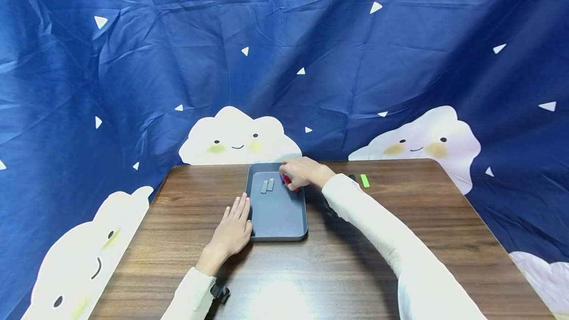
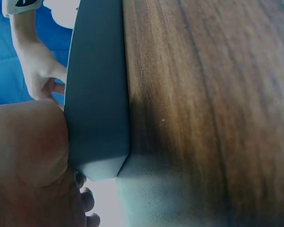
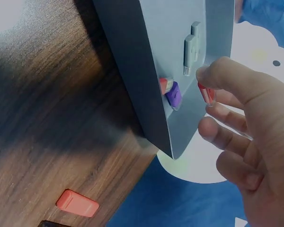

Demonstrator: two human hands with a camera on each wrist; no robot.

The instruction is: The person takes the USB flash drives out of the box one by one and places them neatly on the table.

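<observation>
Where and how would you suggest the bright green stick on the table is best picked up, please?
I'd pinch the green stick across its middle, coming straight down from above, one fingertip on each long side. It lies flat on the table, right of the tray, longer than wide, and a gap seems to separate it from the dark stick on its left.

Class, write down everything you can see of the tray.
The tray is rectangular and gray-blue, with rounded corners, raised walls and a matt surface like plastic. It lies flat on the wood-grain table, long sides running front to back, its far end near the far edge. The left hand touches its left wall. Inside lie two slim gray sticks, staggered side by side, and, by the right wall, a red piece and a purple piece.
</observation>
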